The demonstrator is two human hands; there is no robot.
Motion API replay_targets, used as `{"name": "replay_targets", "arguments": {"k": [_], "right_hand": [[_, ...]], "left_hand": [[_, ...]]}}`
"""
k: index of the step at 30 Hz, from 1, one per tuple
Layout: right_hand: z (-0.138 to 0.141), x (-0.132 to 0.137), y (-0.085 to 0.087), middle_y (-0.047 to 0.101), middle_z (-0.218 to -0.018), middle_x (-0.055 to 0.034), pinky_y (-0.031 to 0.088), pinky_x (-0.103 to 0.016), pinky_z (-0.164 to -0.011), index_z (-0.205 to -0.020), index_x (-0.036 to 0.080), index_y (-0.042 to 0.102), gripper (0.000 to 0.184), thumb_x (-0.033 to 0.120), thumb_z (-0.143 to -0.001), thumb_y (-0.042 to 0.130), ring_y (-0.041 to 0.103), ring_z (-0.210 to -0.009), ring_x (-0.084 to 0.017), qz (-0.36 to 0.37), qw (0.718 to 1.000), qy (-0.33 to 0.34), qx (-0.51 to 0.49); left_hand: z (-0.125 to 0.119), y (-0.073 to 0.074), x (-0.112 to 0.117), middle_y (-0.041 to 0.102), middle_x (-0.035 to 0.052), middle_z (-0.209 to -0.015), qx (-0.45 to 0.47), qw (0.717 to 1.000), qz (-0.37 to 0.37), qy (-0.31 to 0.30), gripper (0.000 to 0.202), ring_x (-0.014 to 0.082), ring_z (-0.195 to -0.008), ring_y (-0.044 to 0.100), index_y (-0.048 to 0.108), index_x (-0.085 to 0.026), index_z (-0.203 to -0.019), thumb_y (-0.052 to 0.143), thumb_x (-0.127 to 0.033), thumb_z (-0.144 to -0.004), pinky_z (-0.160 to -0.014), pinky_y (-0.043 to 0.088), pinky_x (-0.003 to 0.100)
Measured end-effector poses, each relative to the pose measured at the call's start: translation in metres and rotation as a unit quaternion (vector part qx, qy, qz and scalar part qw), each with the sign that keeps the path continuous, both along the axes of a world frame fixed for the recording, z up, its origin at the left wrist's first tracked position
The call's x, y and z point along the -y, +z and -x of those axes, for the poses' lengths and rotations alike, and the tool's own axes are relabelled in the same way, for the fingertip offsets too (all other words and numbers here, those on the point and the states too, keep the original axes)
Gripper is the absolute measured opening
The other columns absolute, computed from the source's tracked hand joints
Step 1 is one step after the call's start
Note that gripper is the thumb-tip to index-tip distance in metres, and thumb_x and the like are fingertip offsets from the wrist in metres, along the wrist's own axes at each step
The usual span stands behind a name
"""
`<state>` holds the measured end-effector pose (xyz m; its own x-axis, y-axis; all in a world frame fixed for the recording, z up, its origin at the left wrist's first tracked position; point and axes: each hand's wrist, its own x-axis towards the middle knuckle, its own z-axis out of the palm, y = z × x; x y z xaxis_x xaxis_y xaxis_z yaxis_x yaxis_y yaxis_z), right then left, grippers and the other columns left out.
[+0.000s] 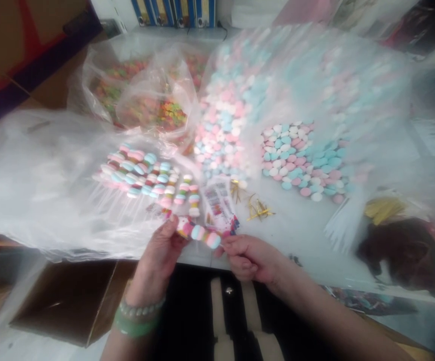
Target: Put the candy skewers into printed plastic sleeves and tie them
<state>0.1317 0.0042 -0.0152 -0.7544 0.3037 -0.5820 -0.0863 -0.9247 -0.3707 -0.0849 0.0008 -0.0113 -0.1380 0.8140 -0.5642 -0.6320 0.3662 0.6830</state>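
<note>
My left hand (167, 245) grips one end of the candy skewer (204, 235), right hand (249, 256) pinches the other; it's over the bench (303, 235) near edge. Just past: cards (217, 204), gold ties (259, 209). More skewers (142, 173) left, loose candies (298, 163) right. Gummy bag (152, 103) behind, binders (187, 12) at back.

You are in what looks like a small sweet-packing workshop. On your pale, smooth tabletop (296, 225), a large clear plastic bag of pastel, disc-shaped sweets (221, 120) shows bulk stock, with a loose heap of pink, white and blue discs (290, 160) near it. Rows of striped sweets on thin pale sticks (138, 170), shiny gold twist ties (259, 210) and small printed cards (217, 200) point to packing; the blue-spined binders (176, 12) behind add an office touch.
</note>
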Motion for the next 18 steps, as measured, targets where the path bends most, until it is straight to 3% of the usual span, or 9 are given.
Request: {"name": "replay_targets", "arguments": {"k": [3,6,11,14,18], "right_hand": [[0.008,0.005,0.002,0.039,-0.035,0.0116,0.015,-0.018,-0.033,-0.085,0.016,0.064,0.017,0.026,-0.071,0.061,0.018,-0.030,-0.005,-0.045,0.996,-0.030,0.065],[0.016,0.010,0.006,0.042,-0.033,0.0097,0.015,-0.020,-0.034,-0.079,0.016,0.065,0.018,0.031,-0.071,0.062,0.024,-0.030,-0.006,-0.142,0.975,-0.071,0.154],[0.025,0.011,0.016,0.044,-0.036,0.0080,0.025,-0.020,-0.040,-0.061,0.020,0.053,0.027,0.037,-0.081,0.059,0.032,-0.034,-0.007,-0.269,0.934,-0.036,0.232],[0.028,0.007,0.020,0.043,-0.037,0.0075,0.031,-0.021,-0.045,-0.059,0.020,0.052,0.027,0.031,-0.084,0.056,0.036,-0.038,-0.008,-0.302,0.920,-0.033,0.246],[0.027,0.005,0.016,0.045,-0.043,0.0070,0.035,-0.022,-0.051,-0.067,0.020,0.059,0.020,0.026,-0.084,0.053,0.040,-0.044,-0.010,-0.338,0.904,-0.040,0.258]], "left_hand": [[-0.005,0.000,0.002,0.076,0.0071,-0.083,-0.022,1.000,-0.007,0.007,0.035,0.0199,-0.074,0.071,0.074,-0.013,-0.081,0.090,-0.038,-0.062,-0.069,0.060,0.030],[-0.012,-0.001,0.004,0.077,0.0096,-0.086,-0.033,0.999,-0.012,0.006,0.038,0.0218,-0.079,0.071,0.075,-0.012,-0.082,0.089,-0.042,-0.063,-0.073,0.059,0.032],[-0.019,-0.003,0.006,0.076,0.0089,-0.085,-0.023,0.999,-0.018,-0.020,0.040,0.0215,-0.078,0.071,0.076,-0.012,-0.090,0.086,-0.043,-0.067,-0.077,0.057,0.033],[-0.027,0.000,0.008,0.075,0.0085,-0.080,-0.008,0.999,-0.014,-0.047,0.040,0.0198,-0.076,0.070,0.077,-0.011,-0.086,0.086,-0.044,-0.066,-0.074,0.056,0.031],[-0.034,0.001,0.008,0.075,0.0064,-0.083,0.014,0.999,-0.007,-0.038,0.035,0.0176,-0.077,0.068,0.077,-0.012,-0.085,0.088,-0.040,-0.065,-0.075,0.056,0.029]]}}
